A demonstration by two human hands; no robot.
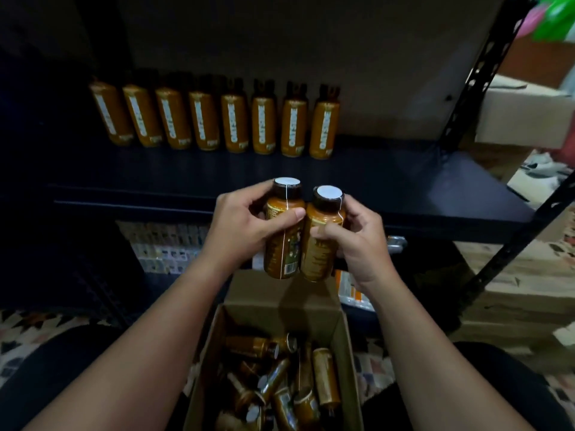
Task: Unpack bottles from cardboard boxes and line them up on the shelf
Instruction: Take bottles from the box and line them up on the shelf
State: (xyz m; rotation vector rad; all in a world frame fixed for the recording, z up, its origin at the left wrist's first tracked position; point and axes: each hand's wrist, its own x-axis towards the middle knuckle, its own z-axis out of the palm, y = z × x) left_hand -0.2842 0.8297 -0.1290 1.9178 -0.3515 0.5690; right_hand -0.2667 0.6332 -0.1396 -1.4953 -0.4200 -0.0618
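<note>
**Supervisor:** Holding two bottles at once, you appear to be at the transfer step. Confirm your grip.

**Operator:** My left hand (245, 225) is wrapped round the left bottle (283, 234), thumb across its front. My right hand (354, 241) is curled round the right bottle (320, 241), fingers on its label. Both bottles stand upright, caps up, sides touching.

**Supervisor:** Location?

**Operator:** They are in the air above the open cardboard box (348, 353), in front of the shelf edge. More bottles lie loose and jumbled inside the box.

**Supervisor:** And the shelf (420, 181)?

**Operator:** A row of bottles (217, 119) stands at the back, running from the left. The board to the right of the last one is bare.

**Supervisor:** Then your next move likely calls for reaching forward over the shelf edge and setting both bottles down upright just beside the rightmost bottle (324, 129). Keep them level with the row and labels facing you. Avoid knocking the row on approach; a nudged bottle could topple its neighbours.
</note>
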